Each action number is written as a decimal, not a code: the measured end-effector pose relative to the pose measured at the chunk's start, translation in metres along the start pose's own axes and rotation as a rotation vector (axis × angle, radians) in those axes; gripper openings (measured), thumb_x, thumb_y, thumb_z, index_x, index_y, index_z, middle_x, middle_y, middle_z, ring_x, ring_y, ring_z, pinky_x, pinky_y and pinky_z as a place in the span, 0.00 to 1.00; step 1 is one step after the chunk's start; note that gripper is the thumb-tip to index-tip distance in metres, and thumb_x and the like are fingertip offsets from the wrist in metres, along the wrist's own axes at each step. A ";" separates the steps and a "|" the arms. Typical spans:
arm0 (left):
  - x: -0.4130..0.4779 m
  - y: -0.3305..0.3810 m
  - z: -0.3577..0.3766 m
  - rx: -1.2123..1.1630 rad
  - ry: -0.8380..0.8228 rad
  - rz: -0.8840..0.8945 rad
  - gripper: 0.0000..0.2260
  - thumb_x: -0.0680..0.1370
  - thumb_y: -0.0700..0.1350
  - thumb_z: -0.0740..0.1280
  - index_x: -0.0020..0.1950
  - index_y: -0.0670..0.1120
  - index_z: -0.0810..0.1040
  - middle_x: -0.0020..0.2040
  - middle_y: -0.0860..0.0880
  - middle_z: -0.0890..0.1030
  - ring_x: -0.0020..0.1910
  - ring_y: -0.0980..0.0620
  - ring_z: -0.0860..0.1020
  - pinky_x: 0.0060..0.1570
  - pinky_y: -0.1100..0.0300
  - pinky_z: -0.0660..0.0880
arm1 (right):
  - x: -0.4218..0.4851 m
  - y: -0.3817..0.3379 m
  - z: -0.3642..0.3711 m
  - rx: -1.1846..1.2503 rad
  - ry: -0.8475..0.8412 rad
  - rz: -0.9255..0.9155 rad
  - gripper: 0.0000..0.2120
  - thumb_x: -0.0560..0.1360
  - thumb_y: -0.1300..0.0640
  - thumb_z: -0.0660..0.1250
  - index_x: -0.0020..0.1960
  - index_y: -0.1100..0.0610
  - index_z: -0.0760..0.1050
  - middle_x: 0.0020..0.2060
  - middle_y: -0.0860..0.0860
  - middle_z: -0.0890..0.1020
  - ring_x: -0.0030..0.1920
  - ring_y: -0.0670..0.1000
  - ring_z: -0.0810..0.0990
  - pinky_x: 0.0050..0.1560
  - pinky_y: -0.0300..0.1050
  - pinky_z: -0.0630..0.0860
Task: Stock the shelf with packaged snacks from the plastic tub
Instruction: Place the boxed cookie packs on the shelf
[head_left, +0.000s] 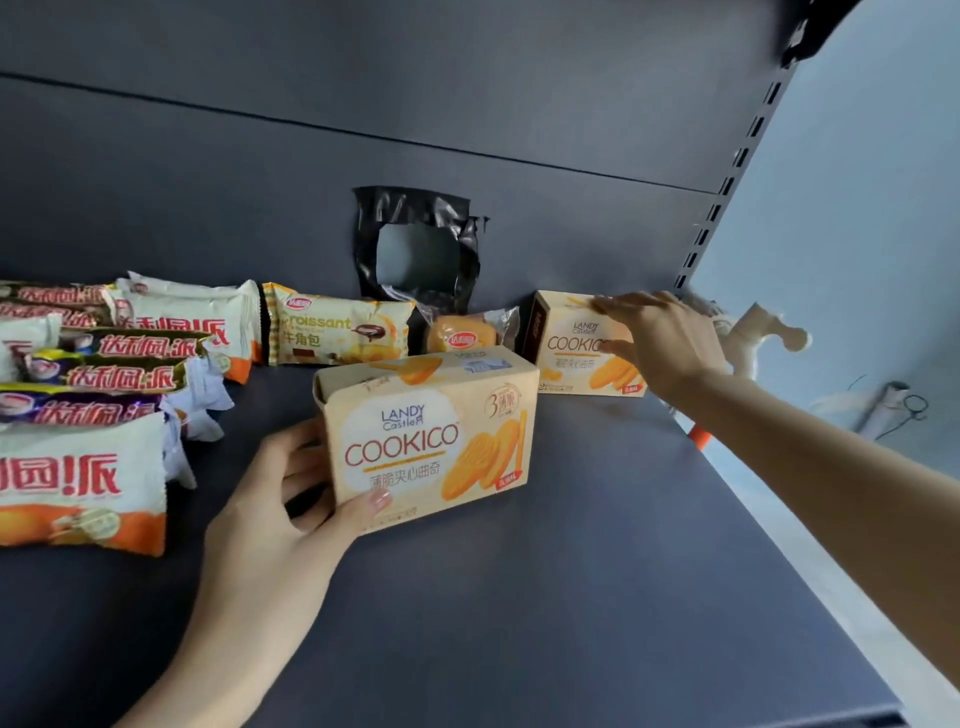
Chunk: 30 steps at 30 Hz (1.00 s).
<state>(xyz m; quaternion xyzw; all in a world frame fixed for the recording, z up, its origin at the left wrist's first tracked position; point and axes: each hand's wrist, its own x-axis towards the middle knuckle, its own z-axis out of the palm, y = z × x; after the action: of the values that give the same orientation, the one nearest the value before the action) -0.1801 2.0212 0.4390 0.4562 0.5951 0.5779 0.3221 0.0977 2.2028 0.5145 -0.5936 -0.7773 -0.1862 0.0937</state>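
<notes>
As right hand (660, 343) grips rear box (569, 358) — lettering covered

Bare shelf (597, 545) in front; snack packs (130, 374) crowd the left.
</notes>
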 end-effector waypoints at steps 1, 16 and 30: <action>0.001 0.000 0.000 0.001 -0.011 -0.001 0.25 0.68 0.33 0.76 0.51 0.60 0.72 0.47 0.59 0.80 0.42 0.77 0.76 0.36 0.81 0.69 | -0.001 -0.001 -0.003 0.031 -0.014 -0.008 0.26 0.76 0.53 0.68 0.73 0.49 0.66 0.69 0.51 0.71 0.66 0.56 0.69 0.61 0.51 0.68; 0.032 0.026 0.110 0.316 -0.182 0.103 0.21 0.71 0.45 0.76 0.62 0.48 0.76 0.54 0.49 0.74 0.55 0.49 0.77 0.52 0.58 0.73 | -0.047 -0.019 -0.086 0.022 -0.291 -0.221 0.26 0.73 0.40 0.67 0.70 0.38 0.65 0.67 0.41 0.71 0.64 0.47 0.69 0.36 0.36 0.64; 0.062 0.027 0.168 0.370 -0.112 0.152 0.15 0.74 0.46 0.72 0.59 0.47 0.74 0.57 0.48 0.80 0.56 0.47 0.78 0.54 0.47 0.77 | -0.043 0.010 -0.029 -0.152 -0.088 -0.075 0.35 0.72 0.45 0.71 0.74 0.50 0.61 0.62 0.54 0.73 0.63 0.58 0.70 0.54 0.58 0.74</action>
<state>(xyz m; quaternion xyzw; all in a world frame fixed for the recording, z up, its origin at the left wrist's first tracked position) -0.0461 2.1412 0.4538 0.5825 0.6361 0.4554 0.2207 0.1169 2.1555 0.5274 -0.5772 -0.7859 -0.2217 0.0071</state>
